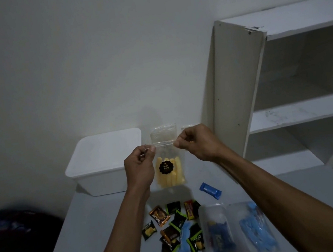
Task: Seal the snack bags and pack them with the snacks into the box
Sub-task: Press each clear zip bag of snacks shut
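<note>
Snack bag (169, 169), clear plastic with a round black label and pale yellow puffed sticks standing inside, was held upright above the grey table (103, 227), between the white box and the scattered sweets. Your left hand (140, 169) pinched the bag's left top corner between thumb and forefinger; your right hand (196, 142) pinched the right end of the same strip in like manner, so that the closing line ran level between the two. Above that line the bag's loose top flap stood free.

White box (105, 161), lidded, sat at the table's far left corner, just left of the held bag and apart from it. A second clear bag (185, 128) showed only as an edge behind your right hand; its contents could not be told.

Small wrapped sweets (175, 229), in black, green, orange and red wrappers, lay loose on the table nearer to you, below the bag. One blue wrapped bar (210, 190) lay alone to their right. Nearest to you, at right, a clear tray (206, 228) held blue-wrapped snacks in two compartments, partly crossed by your right forearm.

White shelf unit (290, 115) stood at right beyond the table, its door ajar. A dark bundle (17, 247) lay off the table's left edge.
</note>
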Available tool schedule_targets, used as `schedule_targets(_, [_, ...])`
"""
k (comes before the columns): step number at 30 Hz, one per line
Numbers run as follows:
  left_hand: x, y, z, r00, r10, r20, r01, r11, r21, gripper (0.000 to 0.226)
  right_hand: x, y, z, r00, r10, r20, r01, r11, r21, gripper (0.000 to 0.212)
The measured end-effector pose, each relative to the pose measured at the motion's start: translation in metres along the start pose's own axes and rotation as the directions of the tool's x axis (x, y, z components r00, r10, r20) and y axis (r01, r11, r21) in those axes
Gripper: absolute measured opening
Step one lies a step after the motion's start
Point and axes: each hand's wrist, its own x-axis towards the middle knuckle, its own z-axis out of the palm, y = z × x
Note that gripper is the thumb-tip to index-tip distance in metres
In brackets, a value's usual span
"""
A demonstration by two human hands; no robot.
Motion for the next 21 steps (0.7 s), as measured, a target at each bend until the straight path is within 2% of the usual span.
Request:
schedule_targets(6, [0.000, 0.001, -0.001, 1.000, -0.021, 0.002, 0.021, 1.000, -0.001, 0.010, 0.001, 0.004, 0.000, 1.000, 0.018, 0.004, -0.018, 0.999, 0.029, 0.016])
schedule_targets(11, [0.002, 0.001, -0.002, 0.999, -0.031, -0.007, 0.031, 1.000, 0.002, 0.007, 0.001, 0.002, 0.000, 0.996, 0.047, 0.074, -0.055, 0.992, 0.110, 0.015])
schedule_targets(16, [0.001, 0.001, 0.003, 1.000, -0.016, 0.020, 0.016, 1.000, 0.013, 0.009, 0.003, 0.000, 0.010, 0.998, 0.003, 0.059, -0.001, 1.000, -0.021, 0.013])
schedule_targets(21, [0.002, 0.001, 0.001, 1.000, -0.016, 0.025, 0.016, 1.000, 0.005, 0.011, 0.001, -0.002, 0.013, 0.999, -0.020, 0.033, 0.020, 1.000, -0.005, 0.014])
